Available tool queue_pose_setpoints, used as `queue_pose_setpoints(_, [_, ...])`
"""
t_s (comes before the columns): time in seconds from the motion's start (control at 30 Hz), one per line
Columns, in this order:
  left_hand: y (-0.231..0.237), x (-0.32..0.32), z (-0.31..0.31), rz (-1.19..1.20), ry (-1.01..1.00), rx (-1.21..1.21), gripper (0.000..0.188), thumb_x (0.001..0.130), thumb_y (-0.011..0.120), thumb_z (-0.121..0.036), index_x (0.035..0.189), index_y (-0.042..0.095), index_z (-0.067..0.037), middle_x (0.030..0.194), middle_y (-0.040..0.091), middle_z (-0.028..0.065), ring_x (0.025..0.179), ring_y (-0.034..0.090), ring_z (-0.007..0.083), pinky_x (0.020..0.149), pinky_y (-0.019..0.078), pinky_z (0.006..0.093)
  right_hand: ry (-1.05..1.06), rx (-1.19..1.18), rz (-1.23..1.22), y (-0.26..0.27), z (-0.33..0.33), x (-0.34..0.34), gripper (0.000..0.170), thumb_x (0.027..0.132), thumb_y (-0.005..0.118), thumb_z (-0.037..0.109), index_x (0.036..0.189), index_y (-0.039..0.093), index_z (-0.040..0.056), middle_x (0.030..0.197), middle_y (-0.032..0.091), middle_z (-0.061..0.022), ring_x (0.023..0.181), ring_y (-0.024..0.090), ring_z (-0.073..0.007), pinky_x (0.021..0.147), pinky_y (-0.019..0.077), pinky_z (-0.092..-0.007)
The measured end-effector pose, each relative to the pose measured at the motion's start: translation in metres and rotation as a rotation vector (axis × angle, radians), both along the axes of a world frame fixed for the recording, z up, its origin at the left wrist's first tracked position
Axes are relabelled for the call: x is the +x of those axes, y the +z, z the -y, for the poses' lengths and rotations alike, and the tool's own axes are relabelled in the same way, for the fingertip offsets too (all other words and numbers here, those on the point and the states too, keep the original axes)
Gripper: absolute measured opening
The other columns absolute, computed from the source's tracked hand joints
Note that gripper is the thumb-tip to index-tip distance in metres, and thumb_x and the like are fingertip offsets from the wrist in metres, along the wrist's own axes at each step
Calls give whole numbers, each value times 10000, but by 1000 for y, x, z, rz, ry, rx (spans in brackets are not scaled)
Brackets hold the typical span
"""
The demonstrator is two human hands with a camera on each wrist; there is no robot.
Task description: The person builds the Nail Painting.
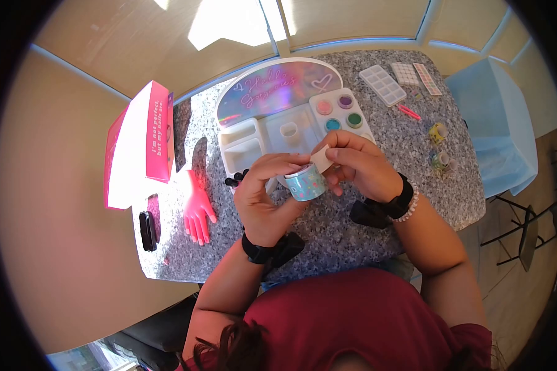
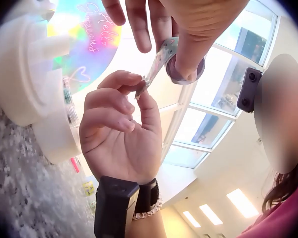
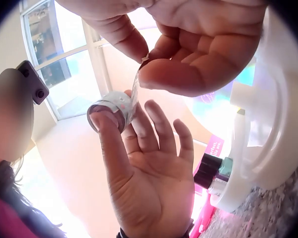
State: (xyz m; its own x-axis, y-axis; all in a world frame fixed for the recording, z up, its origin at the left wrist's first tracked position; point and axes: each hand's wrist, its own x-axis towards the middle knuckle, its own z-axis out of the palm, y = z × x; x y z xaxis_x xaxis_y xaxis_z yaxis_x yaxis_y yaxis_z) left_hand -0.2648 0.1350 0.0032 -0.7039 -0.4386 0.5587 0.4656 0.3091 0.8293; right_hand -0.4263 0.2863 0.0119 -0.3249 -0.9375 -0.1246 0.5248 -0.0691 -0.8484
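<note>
While the teal tape roll (image 1: 306,185) is held mid-frame by the left hand (image 1: 262,203), its loose end (image 1: 321,160) pinched by the right hand (image 1: 369,170), it's probably best treated as light but flimsy, gripped by its sides.

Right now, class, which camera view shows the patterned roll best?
The head view: the patterned roll turns its printed blue side to that camera. The left wrist view shows it partly covered; the right wrist view shows its open end, the print pale.

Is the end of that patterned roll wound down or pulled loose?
Pulled loose: a strip runs from the roll in the left hand to the pinching right hand.
</note>
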Motion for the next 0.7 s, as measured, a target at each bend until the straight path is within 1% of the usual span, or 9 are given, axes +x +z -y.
queue_pose_setpoints(0.1, [0, 2, -1, -47, 55, 2, 514, 719, 901, 42, 1177, 685, -46, 1209, 762, 154, 1107, 708, 255, 1001, 526, 383, -50, -50, -34, 1, -1, -6, 152, 1063, 589, 208, 1059, 633, 62, 902, 650, -24, 743, 613, -102, 598, 534, -288])
queue_pose_setpoints(0.17, [-1, 4, -3, -57, 68, 36, 533, 717, 918, 22, 1194, 686, -40, 1199, 762, 147, 1110, 706, 248, 1000, 525, 378, -107, -115, 31, 1, -3, -10, 139, 1055, 588, 186, 1055, 633, 54, 901, 649, -30, 725, 591, -96, 585, 506, -281])
queue_pose_setpoints(0.33, [-4, 7, -4, -101, 98, 105, 538, 740, 938, -27, 1216, 688, -25, 1187, 757, 122, 1126, 695, 224, 1019, 520, 370, -151, -210, 45, 1, -5, -16, 130, 1047, 582, 161, 1061, 640, 45, 907, 656, -35, 718, 588, -98, 596, 504, -278])
queue_pose_setpoints(0.4, [-7, 7, -8, -80, 163, 281, 552, 752, 951, -68, 1237, 693, -14, 1193, 748, 109, 1154, 688, 213, 1050, 514, 370, -156, -250, 52, 1, -5, -15, 133, 1046, 581, 156, 1068, 644, 41, 918, 665, -39, 717, 589, -99, 605, 507, -279])
queue_pose_setpoints(0.43, [-6, 8, -7, -80, 163, 281, 552, 752, 951, -68, 1237, 693, -14, 1193, 748, 109, 1154, 688, 213, 1050, 514, 370, -171, -260, 42, 2, -4, -14, 133, 1046, 583, 153, 1071, 647, 39, 941, 680, -46, 717, 590, -98, 610, 509, -281])
queue_pose_setpoints(0.5, [-5, 9, -3, 49, 196, 187, 554, 774, 946, -98, 1260, 696, -9, 1225, 743, 106, 1181, 684, 201, 1072, 507, 368, -187, -270, 32, 3, -5, -12, 133, 1046, 586, 150, 1074, 650, 37, 964, 696, -54, 716, 590, -98, 615, 512, -282])
queue_pose_setpoints(0.57, [-6, 8, -2, 50, 167, 171, 556, 779, 941, -99, 1271, 698, -10, 1233, 743, 103, 1183, 684, 195, 1071, 507, 363, -175, -293, -51, 4, -7, -11, 147, 1054, 599, 164, 1085, 659, 33, 1003, 715, -69, 737, 612, -97, 620, 516, -283])
queue_pose_setpoints(0.63, [-5, 6, -1, 50, 139, 155, 558, 784, 937, -100, 1282, 699, -12, 1242, 743, 99, 1185, 684, 189, 1071, 507, 359, -164, -288, -59, 7, -10, -11, 151, 1057, 604, 165, 1090, 662, 30, 1006, 716, -71, 754, 626, -100, 630, 525, -287])
queue_pose_setpoints(0.7, [-4, 5, 0, 35, 141, 47, 539, 786, 929, -95, 1273, 709, -31, 1242, 752, 97, 1166, 696, 203, 1057, 510, 354, -152, -283, -65, 10, -12, -11, 155, 1061, 609, 167, 1096, 665, 27, 1009, 717, -73, 771, 641, -102, 641, 533, -291])
